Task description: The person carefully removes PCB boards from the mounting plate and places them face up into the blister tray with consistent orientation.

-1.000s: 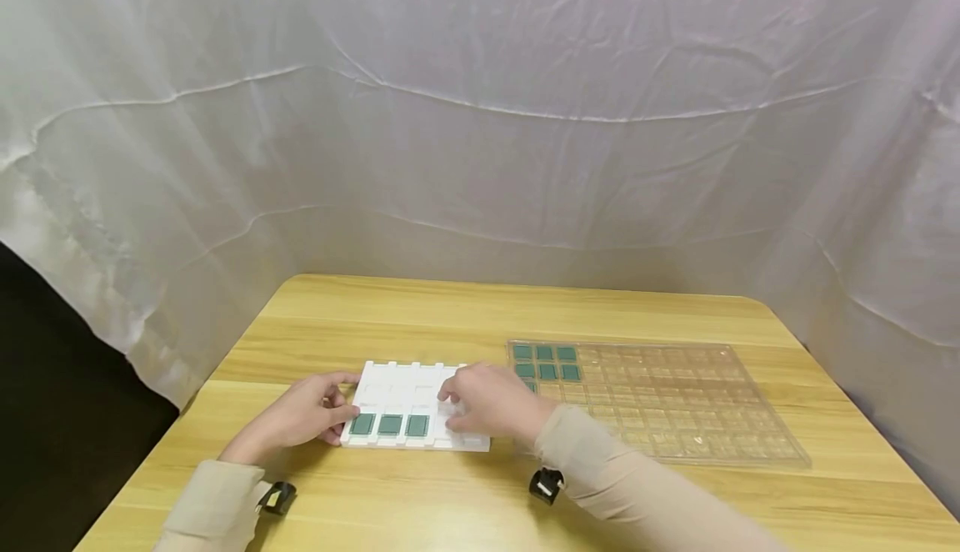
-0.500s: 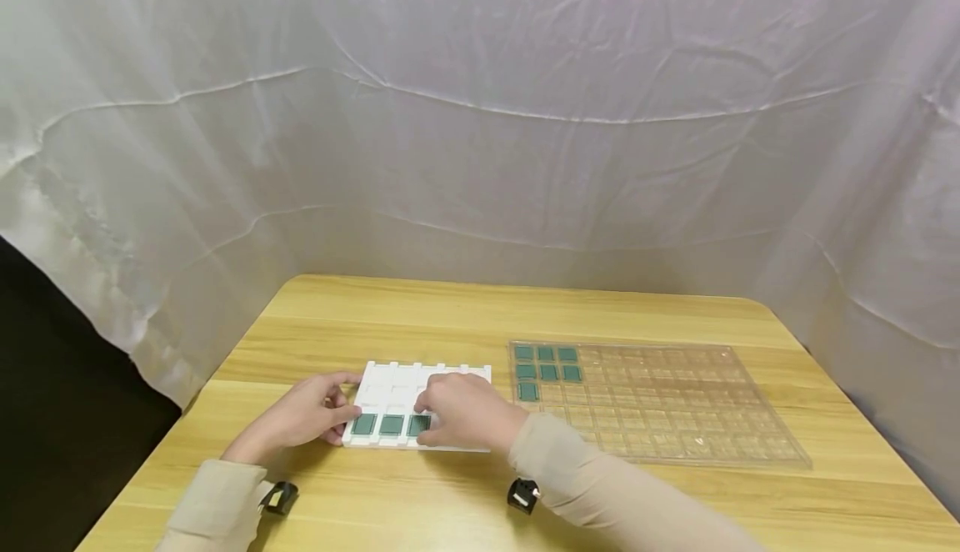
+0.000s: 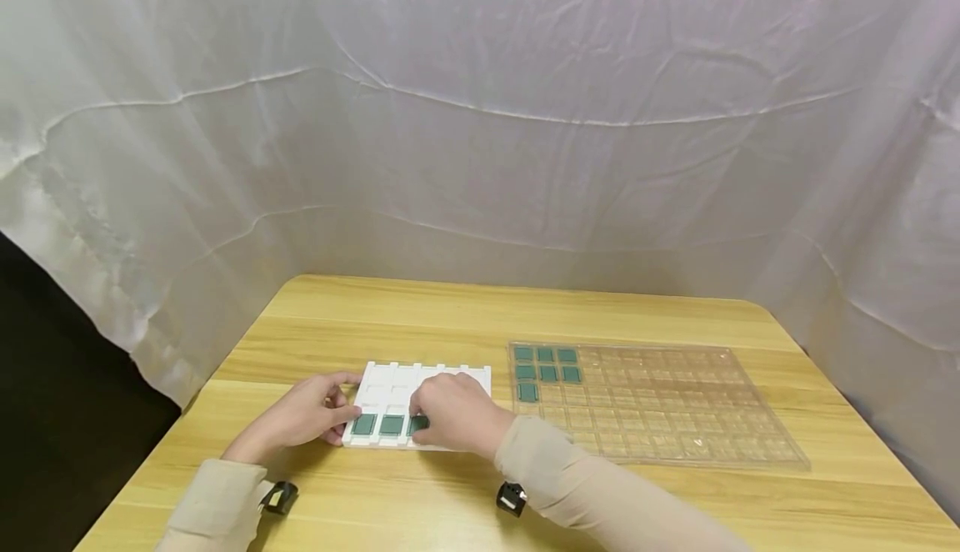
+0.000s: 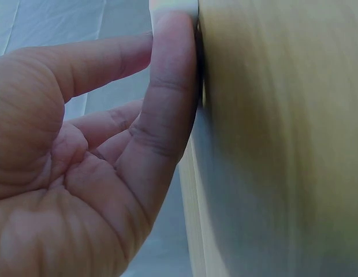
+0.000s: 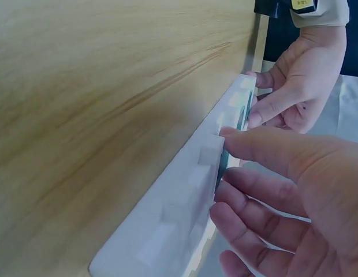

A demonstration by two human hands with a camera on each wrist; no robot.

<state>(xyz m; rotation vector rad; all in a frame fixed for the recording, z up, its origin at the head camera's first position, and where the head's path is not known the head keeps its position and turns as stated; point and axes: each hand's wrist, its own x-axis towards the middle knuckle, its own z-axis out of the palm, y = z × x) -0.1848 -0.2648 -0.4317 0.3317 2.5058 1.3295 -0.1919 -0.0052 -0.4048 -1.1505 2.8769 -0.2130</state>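
Pinching the third square green chip-like piece from the left [image 3: 417, 424], the right hand [image 3: 457, 412] has thumb and curled fingertips at its edges; loose or seated, I can't tell. It's in the front row of the white rectangular plastic tray [image 3: 380, 375], whose long axis runs left to right between the hands, and the right is much the nearer to this piece. The left hand [image 3: 307, 408] grips the tray's left end. Out beyond the right hand lies the clear rectangular plastic grid tray [image 3: 675, 402], seven matching green squares [image 3: 548, 373] showing toward its far-left corner. No brands legible; a yellow label [image 5: 302, 4] on the left wrist's black device [image 3: 281, 498] is too small to read.
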